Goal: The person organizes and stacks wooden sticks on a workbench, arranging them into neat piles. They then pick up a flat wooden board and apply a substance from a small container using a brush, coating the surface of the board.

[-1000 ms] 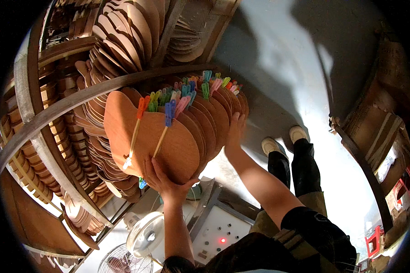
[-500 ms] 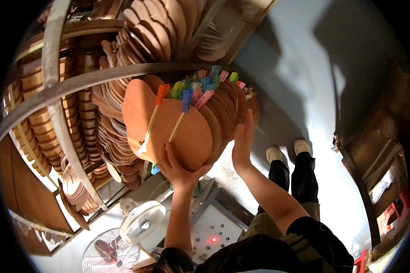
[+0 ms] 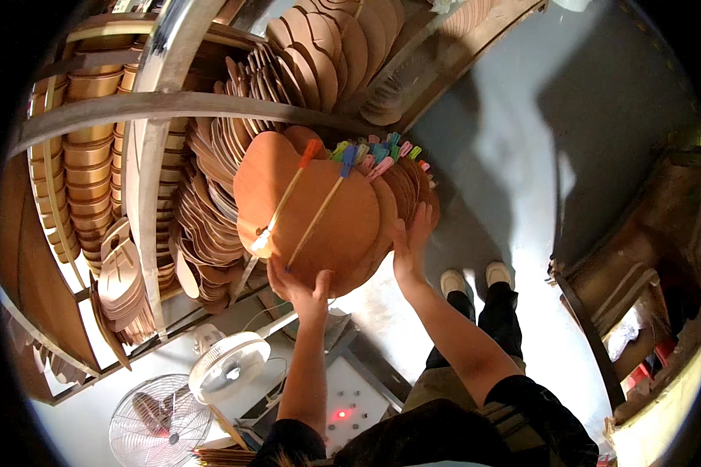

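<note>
A row of brown rounded panels, standing face to face, is between my two hands. Several coloured clothespins line its upper edge. On the front panel, two thin sticks lie slantwise, topped by an orange clothespin and a blue clothespin. My left hand grips the front panel's lower edge, its thumb apart from the other fingers. My right hand supports the row's right side, palm against the panel edges and fingers pointing up. The far panels are partly hidden behind the front one.
A wooden rack rail passes just behind the panels. More stacked brown panels fill the rack at the left. Below stand a white fan, a wire-caged fan and a white panel with a red light. Wooden pieces stand at right.
The view has shifted, and the front panel now appears farther right. My left hand's fingers have moved from the front panel's face down to its lower edge. My right hand stays at the side.
</note>
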{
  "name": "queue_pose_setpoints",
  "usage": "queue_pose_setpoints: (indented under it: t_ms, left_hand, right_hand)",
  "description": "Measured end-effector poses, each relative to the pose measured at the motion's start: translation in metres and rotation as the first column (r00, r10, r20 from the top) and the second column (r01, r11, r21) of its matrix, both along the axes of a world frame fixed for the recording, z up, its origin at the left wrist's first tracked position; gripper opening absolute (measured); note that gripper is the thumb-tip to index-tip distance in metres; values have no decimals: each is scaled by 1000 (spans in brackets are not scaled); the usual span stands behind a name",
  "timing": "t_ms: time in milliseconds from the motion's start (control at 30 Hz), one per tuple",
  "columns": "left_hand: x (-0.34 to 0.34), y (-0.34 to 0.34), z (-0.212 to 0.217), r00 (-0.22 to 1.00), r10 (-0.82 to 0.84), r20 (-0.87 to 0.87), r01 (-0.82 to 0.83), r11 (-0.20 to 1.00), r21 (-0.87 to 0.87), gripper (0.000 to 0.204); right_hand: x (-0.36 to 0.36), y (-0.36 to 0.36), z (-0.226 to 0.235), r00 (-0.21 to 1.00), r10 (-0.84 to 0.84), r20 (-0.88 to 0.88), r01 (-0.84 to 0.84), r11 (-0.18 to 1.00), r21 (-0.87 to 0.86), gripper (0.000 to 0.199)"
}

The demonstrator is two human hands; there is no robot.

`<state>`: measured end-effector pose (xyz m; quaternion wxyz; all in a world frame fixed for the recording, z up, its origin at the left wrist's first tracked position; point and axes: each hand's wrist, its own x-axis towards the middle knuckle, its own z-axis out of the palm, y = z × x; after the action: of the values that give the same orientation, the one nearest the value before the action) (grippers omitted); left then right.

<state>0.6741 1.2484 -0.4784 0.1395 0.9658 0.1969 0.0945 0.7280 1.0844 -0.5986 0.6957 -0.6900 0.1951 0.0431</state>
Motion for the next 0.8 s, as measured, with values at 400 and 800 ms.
queue_pose_setpoints:
  t_ms: [400,800]
  left_hand:
    - [3,136,-32,860,502,-86,-347,454,-821,86]
    - [75,151,-12,919,389,-67,-249,439,-864,71]
  right_hand:
    - [34,-18,35,933,62,355,-107,988,110,68]
    - [19,-4,51,936,247,250,-187,952,-241,75]
